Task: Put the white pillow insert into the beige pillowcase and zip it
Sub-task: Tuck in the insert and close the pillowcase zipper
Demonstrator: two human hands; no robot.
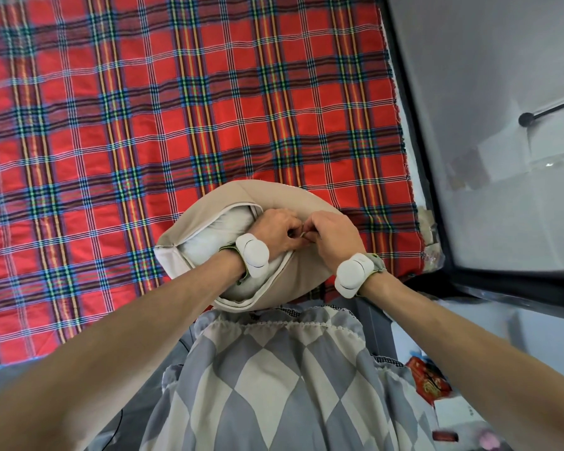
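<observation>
The beige pillowcase point(228, 196) lies at the near edge of the bed, bulging with the white pillow insert point(215, 236) inside it. Its opening gapes on the side facing me, and the white insert shows through the gap. My left hand point(275, 231) pinches the pillowcase edge at the top of the opening. My right hand point(334, 234) meets it there, fingers closed on a small zipper pull between both hands. The zipper teeth are hidden by my fingers. Both wrists carry white bands.
A red plaid bedsheet point(176, 109) covers the bed around the pillow. A black frame edge point(437, 222) borders the bed on the right, with grey floor beyond. My grey and cream patterned garment point(274, 385) hangs below. A red packet point(428, 382) lies at lower right.
</observation>
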